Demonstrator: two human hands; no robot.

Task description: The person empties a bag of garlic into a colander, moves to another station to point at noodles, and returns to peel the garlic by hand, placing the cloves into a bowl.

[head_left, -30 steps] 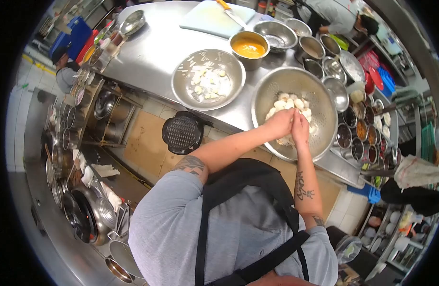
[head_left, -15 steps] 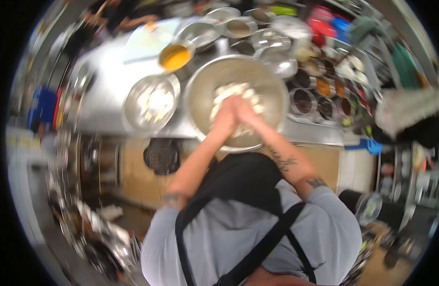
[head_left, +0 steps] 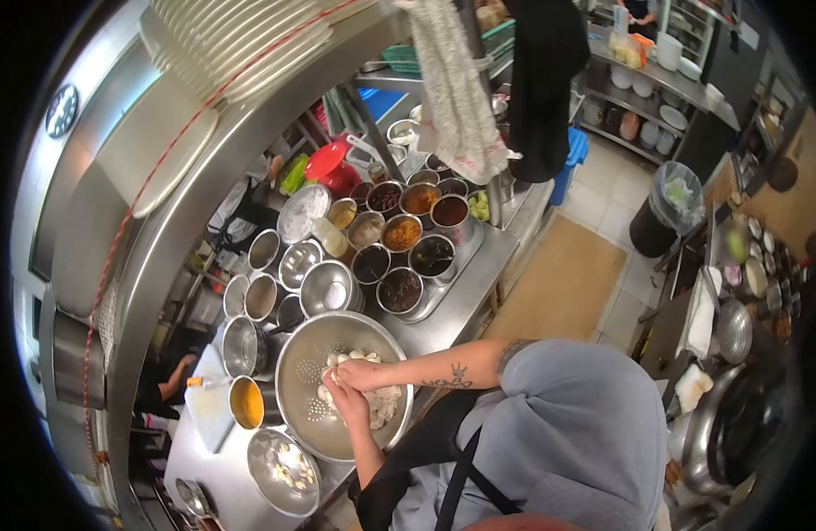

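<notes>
A large steel colander (head_left: 293,416) with patterns of small holes stands on the counter, holding a heap of pale white food pieces (head_left: 386,409). Their exact kind cannot be made out. Over the heap, inside the colander, my right hand (head_left: 362,374) and my left hand (head_left: 348,403) are pressed together. Their fingers are closed, and white pieces show at their edge; what lies between the palms is mostly hidden. Beside the colander stands a steel bowl (head_left: 268,491) with more pale pieces in it.
Steel pots of dark and orange sauces (head_left: 402,234) crowd a tray behind the colander. Several steel bowls (head_left: 330,288) and a pot of orange liquid (head_left: 247,403) stand close by. A cutting board (head_left: 209,398) lies further left. Towels (head_left: 456,97) hang from a shelf post (head_left: 479,53).
My view has swung to the right and tilted up, so shelves and the kitchen aisle show. Both hands remain pressed together over the white pieces in the colander.
</notes>
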